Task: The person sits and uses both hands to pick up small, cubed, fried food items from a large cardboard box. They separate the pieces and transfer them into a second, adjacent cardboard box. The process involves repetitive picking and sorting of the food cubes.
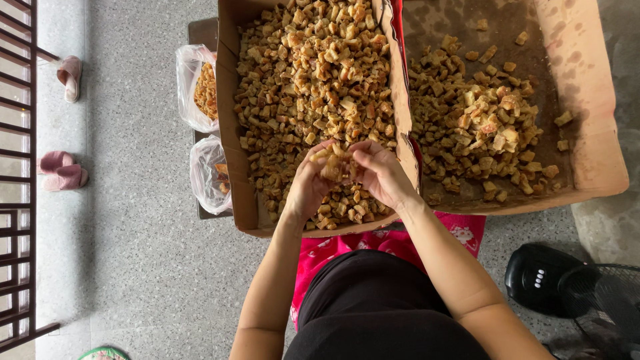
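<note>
A cardboard box (230,133) in front of me is heaped with small golden-brown fried pieces (313,73). My left hand (308,183) and my right hand (381,172) meet over its near end, both cupped around a clump of the fried pieces (335,163). A second cardboard box (593,100) to the right holds a thinner pile of the same pieces (477,123), with bare stained bottom around them.
Two clear plastic bags (193,87) (207,175) with fried pieces lie left of the box on a dark tray. Pink slippers (63,170) and a railing (17,200) are at far left. A black fan (567,287) stands at lower right on the speckled floor.
</note>
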